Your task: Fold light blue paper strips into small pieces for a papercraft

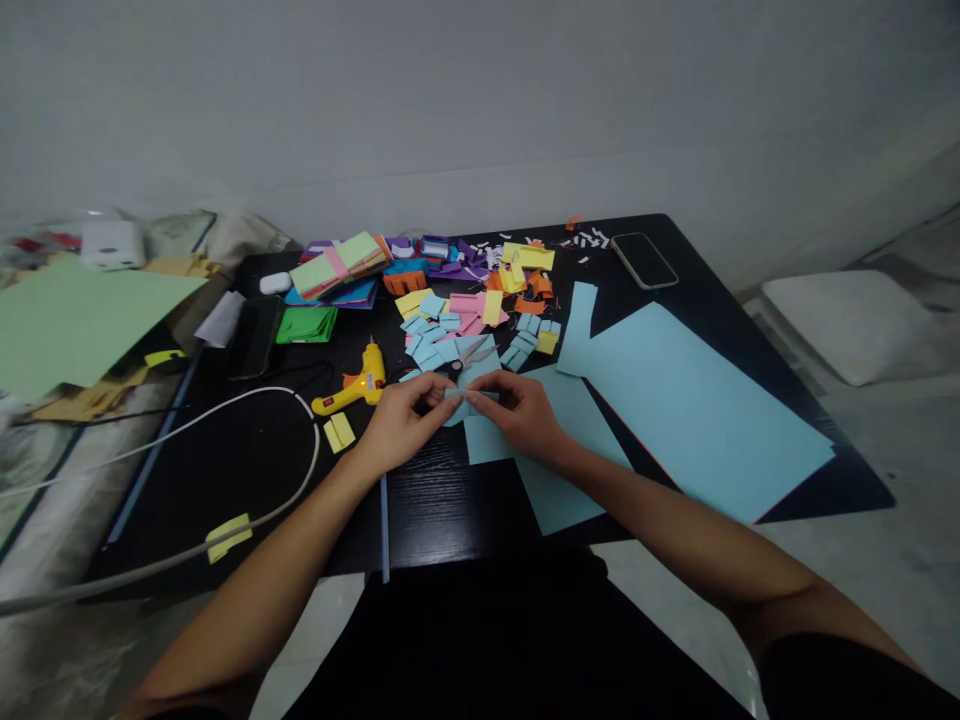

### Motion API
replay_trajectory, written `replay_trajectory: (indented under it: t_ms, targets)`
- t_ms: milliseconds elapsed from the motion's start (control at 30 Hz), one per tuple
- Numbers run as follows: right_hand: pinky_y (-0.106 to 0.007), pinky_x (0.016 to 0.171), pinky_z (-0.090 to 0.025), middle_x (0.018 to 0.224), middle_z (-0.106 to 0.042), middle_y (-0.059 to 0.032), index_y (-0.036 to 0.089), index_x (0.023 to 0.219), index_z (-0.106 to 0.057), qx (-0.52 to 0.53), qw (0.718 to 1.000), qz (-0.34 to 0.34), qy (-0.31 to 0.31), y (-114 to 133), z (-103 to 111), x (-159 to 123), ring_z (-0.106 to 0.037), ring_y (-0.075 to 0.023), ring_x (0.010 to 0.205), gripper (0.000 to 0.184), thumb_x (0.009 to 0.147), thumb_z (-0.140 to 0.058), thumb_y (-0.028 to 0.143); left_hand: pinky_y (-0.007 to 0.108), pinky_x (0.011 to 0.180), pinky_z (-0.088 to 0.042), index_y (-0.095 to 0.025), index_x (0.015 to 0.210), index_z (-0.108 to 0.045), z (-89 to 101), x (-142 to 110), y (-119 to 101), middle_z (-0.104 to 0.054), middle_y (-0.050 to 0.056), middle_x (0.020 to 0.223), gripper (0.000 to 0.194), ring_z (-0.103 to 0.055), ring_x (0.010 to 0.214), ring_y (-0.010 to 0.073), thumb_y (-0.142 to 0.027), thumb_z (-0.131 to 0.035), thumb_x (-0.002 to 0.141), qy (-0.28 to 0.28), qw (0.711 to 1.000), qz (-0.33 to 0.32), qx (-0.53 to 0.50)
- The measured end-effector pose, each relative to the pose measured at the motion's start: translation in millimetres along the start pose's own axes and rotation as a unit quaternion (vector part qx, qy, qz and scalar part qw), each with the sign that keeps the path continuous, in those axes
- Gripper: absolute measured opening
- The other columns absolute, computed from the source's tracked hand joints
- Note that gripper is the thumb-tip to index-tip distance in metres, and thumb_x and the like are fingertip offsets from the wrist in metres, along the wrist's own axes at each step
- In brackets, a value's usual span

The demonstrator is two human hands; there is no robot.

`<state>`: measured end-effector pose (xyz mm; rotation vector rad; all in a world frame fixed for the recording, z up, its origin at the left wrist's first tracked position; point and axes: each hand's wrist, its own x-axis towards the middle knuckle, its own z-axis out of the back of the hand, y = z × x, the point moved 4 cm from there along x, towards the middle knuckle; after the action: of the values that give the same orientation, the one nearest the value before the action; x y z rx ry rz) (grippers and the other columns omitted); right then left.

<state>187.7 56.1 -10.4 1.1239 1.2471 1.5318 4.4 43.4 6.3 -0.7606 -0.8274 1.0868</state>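
Between my two hands, over the front middle of the table, is a small strip of light blue paper (472, 393). My left hand (409, 412) pinches its left part, thumb against fingers. On the other side my right hand (523, 408) grips it the same way, with the thumbs close together. Just beyond the fingers lie scissors (471, 355) with their blades apart, on pieces of blue paper. A blue sheet (562, 490) lies partly under my right hand and forearm. Left of my left hand rests a yellow glue gun (360, 382).
Folded blue pieces (427, 335), along with pink, yellow, orange and purple ones, cover the table's back middle. Large blue sheets (697, 410) lie at the right, near a phone (645, 262). A white cable (311, 440) loops across the left. Green paper (82, 320) lies far left.
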Motion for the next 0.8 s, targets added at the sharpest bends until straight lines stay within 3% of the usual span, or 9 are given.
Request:
replay_trajectory:
  t_ms: [267, 400, 567, 700, 800]
  targets:
    - [-0.03, 0.069, -0.051, 0.081, -0.074, -0.0022, 0.021, 0.084, -0.073, 0.027, 0.999, -0.003, 0.045, 0.3, -2.0, 1.7, -0.065, -0.0164, 0.074, 0.022, 0.086, -0.076, 0.042, 0.021, 0.049, -0.032, -0.019, 0.094, -0.068, 0.7, -0.3, -4.8, -0.05, -0.003, 0.07, 0.022, -0.047, 0.06, 0.0108, -0.04, -0.063, 0.097, 0.043, 0.999, 0.002, 0.019]
    - [-0.03, 0.072, -0.052, 0.081, -0.072, -0.0018, 0.02, 0.085, -0.072, 0.025, 0.998, -0.01, 0.052, 0.7, -1.2, 2.2, -0.065, -0.0154, 0.074, 0.021, 0.087, -0.073, 0.04, 0.023, 0.055, -0.039, -0.019, 0.093, -0.067, -0.4, -1.0, -0.6, -0.054, -0.003, 0.071, 0.022, -0.051, 0.064, 0.0124, -0.041, -0.066, 0.096, 0.012, 1.0, 0.012, 0.001]
    - [-0.029, 0.069, -0.052, 0.074, -0.069, -0.0001, 0.019, 0.083, -0.068, 0.01, 0.997, -0.032, 0.075, -2.8, -3.2, 1.6, -0.064, -0.0146, 0.069, 0.017, 0.084, -0.071, 0.035, 0.027, 0.065, -0.046, -0.022, 0.109, -0.07, -1.4, -1.3, -0.1, -0.069, 0.002, 0.094, 0.021, -0.057, 0.071, 0.0129, -0.034, -0.072, 0.092, -0.052, 0.998, 0.01, -0.032]
    - [-0.03, 0.068, -0.056, 0.069, -0.067, 0.0009, 0.02, 0.081, -0.064, 0.071, 0.993, -0.057, 0.076, -5.2, -5.2, 3.0, -0.066, -0.0146, 0.065, 0.021, 0.083, -0.074, 0.038, 0.024, 0.061, -0.044, -0.023, 0.122, -0.061, -5.2, 0.4, 1.2, -0.06, -0.003, 0.08, 0.039, -0.053, 0.065, 0.0115, -0.033, -0.076, 0.088, -0.062, 0.99, 0.031, -0.124]
    - [-0.03, 0.067, -0.058, 0.07, -0.068, 0.0009, 0.02, 0.081, -0.065, 0.11, 0.99, -0.067, 0.058, -5.6, -4.8, 4.3, -0.065, -0.0138, 0.063, 0.025, 0.081, -0.077, 0.042, 0.026, 0.068, -0.049, -0.022, 0.112, -0.058, -9.0, 3.0, 4.5, -0.06, -0.003, 0.08, 0.038, -0.058, 0.072, 0.0126, -0.035, -0.079, 0.084, -0.051, 0.977, 0.057, -0.201]
